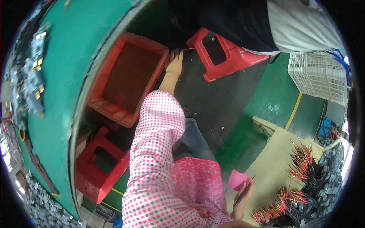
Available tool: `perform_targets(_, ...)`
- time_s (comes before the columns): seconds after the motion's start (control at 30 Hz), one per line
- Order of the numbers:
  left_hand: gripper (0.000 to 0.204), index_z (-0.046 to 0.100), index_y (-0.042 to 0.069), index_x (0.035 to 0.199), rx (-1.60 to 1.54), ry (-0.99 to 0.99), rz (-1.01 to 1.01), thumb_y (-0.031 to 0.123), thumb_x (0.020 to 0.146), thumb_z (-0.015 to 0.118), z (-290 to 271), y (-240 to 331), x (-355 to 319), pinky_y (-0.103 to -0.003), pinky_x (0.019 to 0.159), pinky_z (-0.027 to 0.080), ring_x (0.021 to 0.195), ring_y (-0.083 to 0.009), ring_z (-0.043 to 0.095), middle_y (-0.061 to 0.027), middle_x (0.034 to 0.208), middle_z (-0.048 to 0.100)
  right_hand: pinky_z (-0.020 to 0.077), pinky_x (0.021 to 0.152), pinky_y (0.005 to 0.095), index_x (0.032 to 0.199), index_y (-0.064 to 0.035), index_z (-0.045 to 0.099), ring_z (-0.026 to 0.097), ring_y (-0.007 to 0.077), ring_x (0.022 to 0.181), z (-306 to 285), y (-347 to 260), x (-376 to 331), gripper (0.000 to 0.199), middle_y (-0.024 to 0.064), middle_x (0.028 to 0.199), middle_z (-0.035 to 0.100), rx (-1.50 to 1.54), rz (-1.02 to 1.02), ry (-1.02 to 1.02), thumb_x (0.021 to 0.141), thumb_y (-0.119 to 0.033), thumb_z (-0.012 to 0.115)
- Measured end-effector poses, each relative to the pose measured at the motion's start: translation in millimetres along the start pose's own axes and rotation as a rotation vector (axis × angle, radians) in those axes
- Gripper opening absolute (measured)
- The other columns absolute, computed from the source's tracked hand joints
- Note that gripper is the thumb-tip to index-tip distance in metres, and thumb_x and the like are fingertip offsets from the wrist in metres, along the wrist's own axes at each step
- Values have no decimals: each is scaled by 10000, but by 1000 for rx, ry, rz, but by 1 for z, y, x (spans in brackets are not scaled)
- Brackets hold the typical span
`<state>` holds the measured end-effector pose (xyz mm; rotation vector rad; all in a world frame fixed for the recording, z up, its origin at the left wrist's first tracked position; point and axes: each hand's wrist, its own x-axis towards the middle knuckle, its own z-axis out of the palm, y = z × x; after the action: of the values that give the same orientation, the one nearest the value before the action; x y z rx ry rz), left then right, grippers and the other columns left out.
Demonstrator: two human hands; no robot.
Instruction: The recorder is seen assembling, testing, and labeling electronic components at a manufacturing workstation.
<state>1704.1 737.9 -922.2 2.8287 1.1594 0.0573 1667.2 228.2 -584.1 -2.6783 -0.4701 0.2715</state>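
Observation:
My left hand [174, 64] reaches far out at the end of a pink-checked sleeve, against the right rim of a red plastic bin [133, 121]. Its fingers are stretched out and slightly apart. A thin dark strand, perhaps a wire [189, 49], shows beside the fingertips; I cannot see whether they touch it. At the lower right my right hand [243, 199] is closed around a dark pen-like stick [242, 196] and a small pink square piece [238, 180], perhaps a note pad.
Red stools [243, 62] [91, 174] stand beyond and left of me. A green workbench [57, 95] runs along the left. On a pale table [272, 163] at right lie bundles of red-and-black wires [300, 161]. White crates [317, 74] and another person's dark clothing [232, 22] are farther off.

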Motion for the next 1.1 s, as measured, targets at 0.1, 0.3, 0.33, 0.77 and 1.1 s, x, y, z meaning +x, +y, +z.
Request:
perform_targets(0.1,560,298,164,1400,107,49,-46,163,865,463,24,15,41,-539,1068,193,1323,-230,263,-72,1400,380,420,845,316,1127,25,499,539,220,929,14,9,2,253,140,990,556,45,141,-18,934,-139,502)
perform_targets(0.3,372,532,122,1227,207,-583,144,164,862,471,-1,-1,37,-521,1030,267,1238,-243,397,-43,1272,510,419,826,317,1111,9,508,521,197,927,18,-14,3,244,116,998,553,79,238,-4,938,-162,495)
perform_targets(0.33,372,532,122,1227,213,-586,145,164,862,471,-24,-6,21,-521,1030,267,1238,-243,397,-43,1272,510,432,788,300,1101,16,510,513,165,881,14,-16,-1,244,96,950,545,119,196,-3,935,-163,497)
perform_targets(0.77,173,416,51,1040,-1537,944,-154,213,982,398,-596,34,-314,-365,670,530,663,-183,580,-79,851,519,187,1071,517,1033,-29,586,404,368,1266,-159,-225,-58,273,182,1154,592,416,-952,-159,760,-19,592)
perform_targets(1.1,35,485,2,921,-2260,1005,517,35,912,479,-826,3,-532,-216,677,501,670,-127,484,-58,882,453,469,638,367,1016,16,569,566,274,703,-236,-333,-210,378,112,796,585,858,-1689,-380,649,-52,633)
